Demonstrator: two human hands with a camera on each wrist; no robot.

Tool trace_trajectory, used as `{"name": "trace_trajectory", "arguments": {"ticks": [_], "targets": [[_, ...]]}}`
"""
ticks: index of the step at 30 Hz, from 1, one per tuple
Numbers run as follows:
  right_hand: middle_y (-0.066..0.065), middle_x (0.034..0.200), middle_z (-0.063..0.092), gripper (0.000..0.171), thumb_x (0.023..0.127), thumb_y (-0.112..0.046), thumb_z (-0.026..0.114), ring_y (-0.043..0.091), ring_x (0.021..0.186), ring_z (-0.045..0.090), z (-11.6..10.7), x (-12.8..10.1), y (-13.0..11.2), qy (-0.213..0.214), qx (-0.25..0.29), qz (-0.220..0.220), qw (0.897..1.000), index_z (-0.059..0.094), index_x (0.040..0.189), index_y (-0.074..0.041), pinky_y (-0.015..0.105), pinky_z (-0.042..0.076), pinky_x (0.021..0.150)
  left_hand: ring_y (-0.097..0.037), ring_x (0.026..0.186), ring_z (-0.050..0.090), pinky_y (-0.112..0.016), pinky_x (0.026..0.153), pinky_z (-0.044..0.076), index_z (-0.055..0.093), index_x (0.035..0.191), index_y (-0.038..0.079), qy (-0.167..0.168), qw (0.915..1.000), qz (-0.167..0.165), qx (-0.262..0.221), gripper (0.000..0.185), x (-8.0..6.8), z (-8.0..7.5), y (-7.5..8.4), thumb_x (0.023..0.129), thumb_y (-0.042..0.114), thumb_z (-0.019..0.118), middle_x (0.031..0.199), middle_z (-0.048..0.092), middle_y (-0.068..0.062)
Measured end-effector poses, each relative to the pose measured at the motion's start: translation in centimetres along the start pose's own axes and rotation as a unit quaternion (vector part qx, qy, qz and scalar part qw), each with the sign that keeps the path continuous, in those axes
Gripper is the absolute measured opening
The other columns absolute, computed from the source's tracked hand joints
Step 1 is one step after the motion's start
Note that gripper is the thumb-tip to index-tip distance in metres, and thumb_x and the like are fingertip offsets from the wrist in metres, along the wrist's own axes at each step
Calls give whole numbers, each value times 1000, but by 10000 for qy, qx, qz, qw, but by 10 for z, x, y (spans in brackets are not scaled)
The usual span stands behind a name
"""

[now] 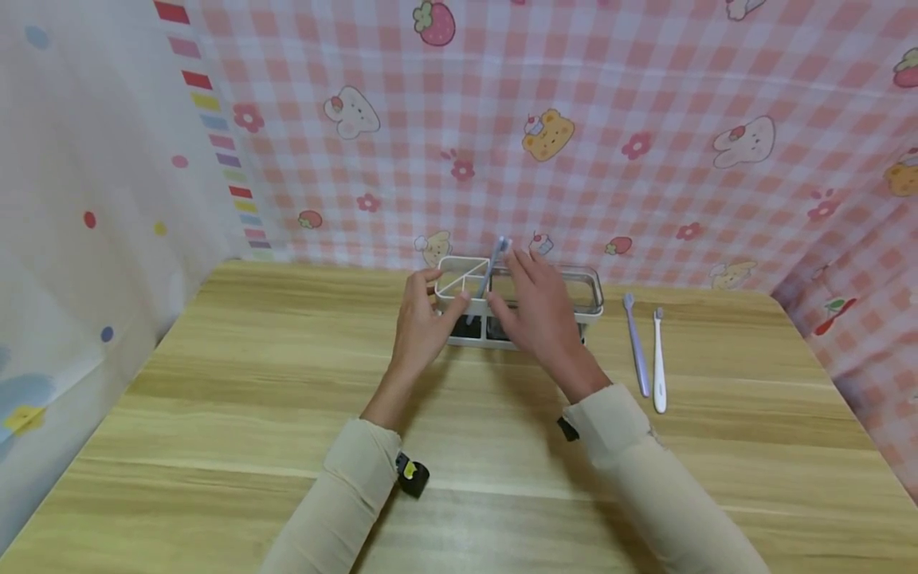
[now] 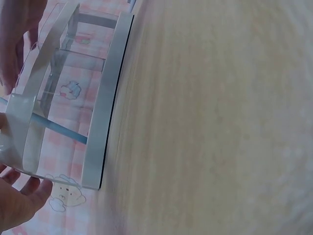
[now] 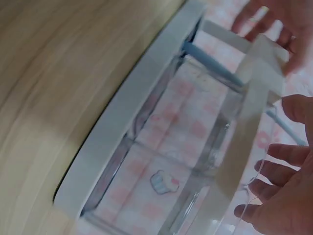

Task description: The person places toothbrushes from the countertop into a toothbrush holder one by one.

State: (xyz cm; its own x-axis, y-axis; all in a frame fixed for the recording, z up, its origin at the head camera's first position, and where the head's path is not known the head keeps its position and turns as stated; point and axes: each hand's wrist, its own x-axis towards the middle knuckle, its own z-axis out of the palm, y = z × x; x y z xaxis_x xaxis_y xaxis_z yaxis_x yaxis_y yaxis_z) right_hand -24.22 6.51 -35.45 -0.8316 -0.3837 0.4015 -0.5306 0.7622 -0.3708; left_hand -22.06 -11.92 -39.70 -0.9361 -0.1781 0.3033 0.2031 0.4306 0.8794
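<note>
The left hand [image 1: 419, 319] rests against the left end of the clear, white-rimmed compartment holder [image 1: 566, 281], which stands at the far middle of the light wooden table [image 1: 215, 383] near the pink checked backdrop cloth [image 1: 645, 143]. Its thumb sits on the rim and its fingers curl round the end wall, so it grips the holder. Keep this grip firm, to stop the holder from sliding.

A pale blue toothbrush [image 1: 492, 267] stands tilted in a left compartment. The right hand [image 1: 538, 307] lies just beside its handle with fingers extended; whether they pinch the handle cannot be told. Judged from this, guide the handle down between the dividers and release only once it leans on the rim.

A lilac toothbrush [image 1: 636, 347] and a white toothbrush [image 1: 658, 363] lie side by side on the table, right of the holder.
</note>
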Motion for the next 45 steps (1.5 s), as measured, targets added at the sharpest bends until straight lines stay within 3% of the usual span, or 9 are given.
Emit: {"name": "trace_trajectory", "arguments": {"ticks": [4, 21, 29, 34, 45], "targets": [[18, 162, 31, 67, 104, -40, 56, 35, 152, 20, 1, -6, 2, -190, -609, -46, 9980, 35, 157, -5, 59, 9, 120, -30, 113, 56, -45, 91, 49, 46, 139, 5, 2, 10000, -3, 15, 61, 0, 0, -1, 92, 38, 68, 136, 51, -19], [18, 162, 30, 67, 107, -50, 39, 38, 152, 18, -5, -17, 22, -309, -1036, 298, 9937, 37, 156, -4, 63, 4, 119, -29, 110, 56, -45, 89, 49, 46, 139, 5, 23, 10000, -12, -7, 63, 0, 1, -1, 91, 40, 67, 134, 52, -18], [18, 163, 30, 65, 107, -53, 35, 37, 152, 17, -10, -22, 36, -160, -1119, 593, 9918, 39, 156, -11, 64, 2, 118, -28, 110, 56, -45, 90, 49, 46, 139, 5, -14, 9999, -58, -88, 63, 0, 2, -2, 91, 40, 67, 134, 52, -20], [17, 164, 26, 71, 107, -56, 27, 36, 153, 13, -12, -26, 48, -264, -1169, 768, 9898, 35, 157, -8, 62, -3, 118, -29, 112, 56, -45, 90, 50, 46, 139, 5, 9, 9999, -24, -121, 64, 1, 2, -1, 90, 40, 67, 134, 52, -17], [20, 162, 29, 74, 106, -60, 30, 40, 151, 17, -18, -39, 76, 58, -1068, 1047, 9887, 35, 156, -6, 67, 4, 117, -29, 114, 55, -45, 91, 49, 45, 140, 4, -34, 9998, -46, -166, 63, 1, 2, 0, 92, 38, 67, 136, 51, -19]]}}
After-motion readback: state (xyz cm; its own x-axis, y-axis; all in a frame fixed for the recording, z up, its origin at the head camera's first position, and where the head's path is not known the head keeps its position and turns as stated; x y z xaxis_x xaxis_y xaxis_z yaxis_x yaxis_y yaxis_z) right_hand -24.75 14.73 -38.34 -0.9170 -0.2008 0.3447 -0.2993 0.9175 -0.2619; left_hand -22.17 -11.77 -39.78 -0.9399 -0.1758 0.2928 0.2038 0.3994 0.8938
